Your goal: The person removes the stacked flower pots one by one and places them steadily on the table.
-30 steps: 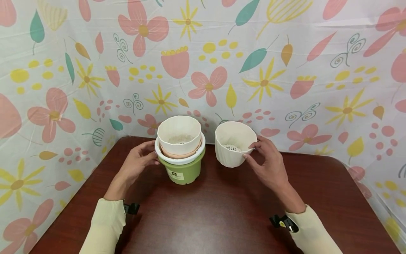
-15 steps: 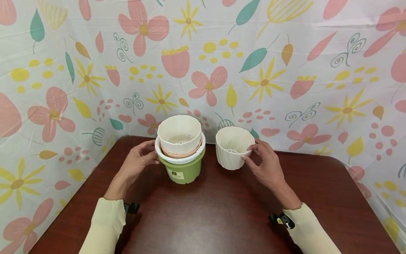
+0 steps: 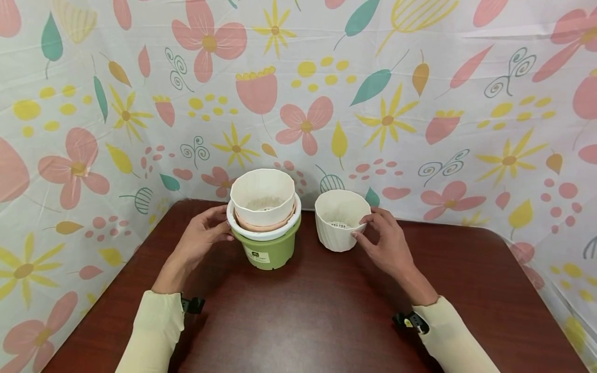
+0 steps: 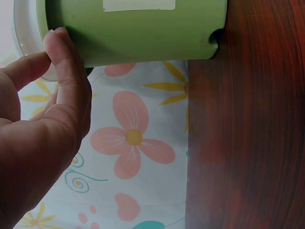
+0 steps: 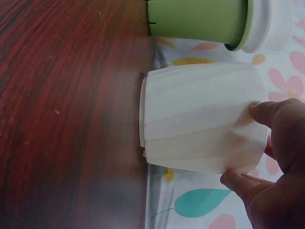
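A green flower pot (image 3: 280,251) with a label stands upright at the back of the table. Nested in it are a white-rimmed pot (image 3: 266,236), a peach pot (image 3: 268,227) and a white ribbed pot (image 3: 261,210) on top. My left hand (image 3: 200,235) touches the stack's left side at the rim, fingers loosely bent; in the left wrist view the fingertips meet the green pot (image 4: 143,36). To the right, a separate white flower pot (image 3: 337,235) stands upright. My right hand (image 3: 387,241) holds its right rim between thumb and fingers (image 5: 236,181). Its base appears to touch the table.
The dark red-brown wooden table (image 3: 298,316) stretches in front of both hands. Behind it hangs a white sheet (image 3: 382,176) with printed flowers, close to the pots. A black wrist strap (image 3: 410,322) sits at each sleeve.
The white pot in my right hand has come down and slightly towards me, ending more upright. My left hand and the stack have stayed in place.
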A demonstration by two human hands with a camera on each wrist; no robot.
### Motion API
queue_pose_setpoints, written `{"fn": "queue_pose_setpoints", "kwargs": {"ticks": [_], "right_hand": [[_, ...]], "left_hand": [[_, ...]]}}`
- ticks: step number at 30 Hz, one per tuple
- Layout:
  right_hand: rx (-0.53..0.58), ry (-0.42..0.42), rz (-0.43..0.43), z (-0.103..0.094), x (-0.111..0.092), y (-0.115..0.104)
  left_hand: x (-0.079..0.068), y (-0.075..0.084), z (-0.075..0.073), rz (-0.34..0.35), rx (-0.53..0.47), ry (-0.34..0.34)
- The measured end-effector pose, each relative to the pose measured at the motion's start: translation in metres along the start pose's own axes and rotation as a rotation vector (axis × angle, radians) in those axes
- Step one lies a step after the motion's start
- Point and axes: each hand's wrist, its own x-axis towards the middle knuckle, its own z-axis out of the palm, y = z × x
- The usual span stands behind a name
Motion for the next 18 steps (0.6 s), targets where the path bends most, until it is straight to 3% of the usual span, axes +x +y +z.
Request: {"fn": "queue_pose_setpoints", "kwargs": {"ticks": [18], "right_hand": [[-0.005,0.004,-0.017,0.0019,-0.0001,0.0035]], "left_hand": [[0.0001,0.0005,0.0004,-0.011,0.005,0.002]]}}
